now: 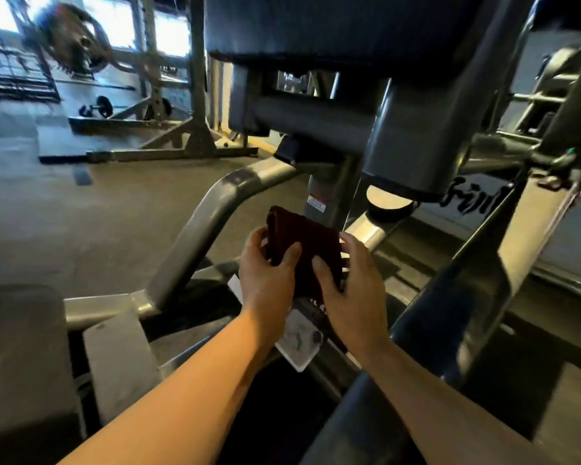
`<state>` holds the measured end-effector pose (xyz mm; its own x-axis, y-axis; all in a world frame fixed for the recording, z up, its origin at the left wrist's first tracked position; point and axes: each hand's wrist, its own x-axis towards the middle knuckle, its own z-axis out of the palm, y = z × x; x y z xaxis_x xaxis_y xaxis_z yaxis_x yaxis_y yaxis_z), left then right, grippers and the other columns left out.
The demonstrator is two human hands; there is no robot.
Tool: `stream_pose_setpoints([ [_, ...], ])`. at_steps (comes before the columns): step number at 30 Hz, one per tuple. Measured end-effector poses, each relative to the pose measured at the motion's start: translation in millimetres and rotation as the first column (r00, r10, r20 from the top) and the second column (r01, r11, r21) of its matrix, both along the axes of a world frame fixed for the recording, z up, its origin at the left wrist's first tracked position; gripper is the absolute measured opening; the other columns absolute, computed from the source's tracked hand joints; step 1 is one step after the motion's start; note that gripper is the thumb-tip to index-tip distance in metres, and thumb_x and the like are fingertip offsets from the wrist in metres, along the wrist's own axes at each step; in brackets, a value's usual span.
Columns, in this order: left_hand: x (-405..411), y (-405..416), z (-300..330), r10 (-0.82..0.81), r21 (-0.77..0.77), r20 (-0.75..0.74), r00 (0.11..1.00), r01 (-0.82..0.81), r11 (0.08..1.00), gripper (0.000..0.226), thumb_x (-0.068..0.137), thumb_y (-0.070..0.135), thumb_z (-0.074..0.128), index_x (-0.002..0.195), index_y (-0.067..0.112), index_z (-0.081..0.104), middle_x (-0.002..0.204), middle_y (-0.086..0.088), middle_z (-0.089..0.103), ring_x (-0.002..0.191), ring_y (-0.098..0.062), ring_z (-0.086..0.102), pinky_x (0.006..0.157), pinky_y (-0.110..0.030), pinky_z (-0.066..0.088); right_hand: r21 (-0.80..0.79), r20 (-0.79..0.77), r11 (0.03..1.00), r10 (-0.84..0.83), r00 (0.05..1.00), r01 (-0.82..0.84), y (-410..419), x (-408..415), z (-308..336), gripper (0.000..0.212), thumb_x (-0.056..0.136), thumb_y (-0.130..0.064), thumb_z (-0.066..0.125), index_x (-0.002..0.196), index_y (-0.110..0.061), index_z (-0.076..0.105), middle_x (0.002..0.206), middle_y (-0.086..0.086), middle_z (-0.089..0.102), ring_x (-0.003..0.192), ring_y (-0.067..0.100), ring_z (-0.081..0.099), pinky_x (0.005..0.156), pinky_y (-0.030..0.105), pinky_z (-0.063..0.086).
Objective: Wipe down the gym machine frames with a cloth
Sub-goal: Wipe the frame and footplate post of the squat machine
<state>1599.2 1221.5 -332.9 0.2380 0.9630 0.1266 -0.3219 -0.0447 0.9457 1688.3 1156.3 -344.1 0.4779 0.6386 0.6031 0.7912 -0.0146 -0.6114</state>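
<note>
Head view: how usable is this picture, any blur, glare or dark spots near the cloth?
Head view: the cloth and both hands, left and right, read fairly sharp; the weight plate far left is motion-blurred; the windows are blown out; the seat pad overhead is in deep shadow; wide-angle bending shows at the edges.

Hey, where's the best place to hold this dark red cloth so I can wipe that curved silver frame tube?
Hold the dark red cloth by its near folded edge, coming from below, where the left hand and right hand already pinch it. That probably leaves the flat upper fold free to press on the curved silver tube.
</note>
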Motion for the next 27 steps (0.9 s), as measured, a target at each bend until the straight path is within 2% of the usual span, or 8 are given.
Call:
stream_pose_setpoints([
  [2,3.4,-5.7,17.1,-0.006,0.081,0.057,0.998,0.001,0.997,0.037,0.092,0.015,0.062,0.123,0.032,0.05,0.11,0.009,0.063,0.105,-0.011,0.063,0.086,-0.036,0.057,0.277,0.277,0.943,-0.263,0.924,0.185,-6.0,11.6,17.7,0.035,0.094,-0.038,0.054,0.119,-0.013,0.05,0.115,0.006,0.053,0.104,0.02,0.057,0.081,0.033,0.053],
  [5,13.1,-15.6,40.3,0.01,0.26,0.108,0.994,-0.038,0.965,0.042,0.091,0.01,0.062,0.11,0.045,0.05,0.111,0.015,0.061,0.11,-0.007,0.059,0.094,-0.039,0.053,0.519,0.189,0.781,-0.502,0.844,0.348,-11.5,32.4,52.7,0.045,0.095,-0.027,0.06,0.133,-0.011,0.043,0.136,0.017,0.044,0.125,0.028,0.044,0.1,0.04,0.043],
  [8,36.9,-21.1,68.2,0.082,0.534,0.078,0.994,-0.111,0.838,0.042,0.089,0.007,0.063,0.123,0.029,0.052,0.119,0.007,0.058,0.111,-0.001,0.054,0.096,-0.025,0.05,0.423,0.151,0.82,-0.484,0.862,0.386,-7.3,45.1,74.7,0.05,0.101,-0.031,0.041,0.147,-0.011,0.039,0.153,0.014,0.034,0.14,0.028,0.03,0.114,0.032,0.023],
  [11,66.9,-26.9,93.4,0.088,0.783,-0.069,0.994,-0.001,0.622,0.037,0.089,0.009,0.063,0.124,0.018,0.055,0.115,0.002,0.053,0.102,-0.004,0.052,0.091,-0.023,0.049,0.394,0.176,0.876,-0.369,0.913,0.279,-8.2,47.2,70.0,0.05,0.103,-0.034,0.028,0.145,-0.011,0.043,0.154,0.011,0.035,0.138,0.029,0.035,0.112,0.046,0.034],
  [16,75.4,18.0,102.1,0.242,0.509,-0.192,0.951,-0.114,0.853,0.027,0.09,0.005,0.058,0.114,0.017,0.059,0.112,0.0,0.057,0.1,-0.009,0.051,0.093,-0.02,0.042,0.374,0.203,0.879,-0.387,0.899,0.295,-17.8,53.4,73.0,0.053,0.1,-0.034,0.03,0.145,-0.009,0.044,0.155,0.002,0.033,0.138,0.024,0.034,0.11,0.045,0.036],
  [19,70.4,3.4,113.7,0.337,0.733,-0.074,0.938,-0.178,0.657,0.024,0.091,0.002,0.056,0.113,0.012,0.061,0.104,0.001,0.054,0.084,-0.002,0.044,0.077,-0.002,0.034,0.337,0.177,0.894,-0.368,0.913,0.295,-18.6,51.6,78.3,0.055,0.098,-0.038,0.028,0.145,-0.013,0.044,0.156,0.001,0.033,0.139,0.024,0.035,0.109,0.05,0.038],
  [22,84.1,-13.3,124.3,0.246,0.866,-0.021,0.969,-0.106,0.489,0.027,0.091,0.003,0.056,0.114,0.015,0.063,0.103,0.009,0.052,0.092,-0.007,0.054,0.083,-0.013,0.044,0.332,0.188,0.9,-0.358,0.915,0.284,-17.3,53.4,80.3,0.053,0.099,-0.035,0.029,0.145,-0.014,0.045,0.155,0.003,0.036,0.135,0.023,0.04,0.107,0.048,0.04],
  [27,80.6,25.0,116.2,0.316,0.64,-0.265,0.911,-0.079,0.764,0.034,0.089,0.001,0.058,0.116,0.021,0.063,0.112,0.002,0.061,0.102,-0.01,0.055,0.084,-0.017,0.038,0.339,0.194,0.891,-0.38,0.905,0.301,-17.5,56.9,76.7,0.047,0.1,-0.018,0.045,0.145,-0.01,0.042,0.156,0.003,0.032,0.134,0.006,0.024,0.108,0.029,0.026],
])
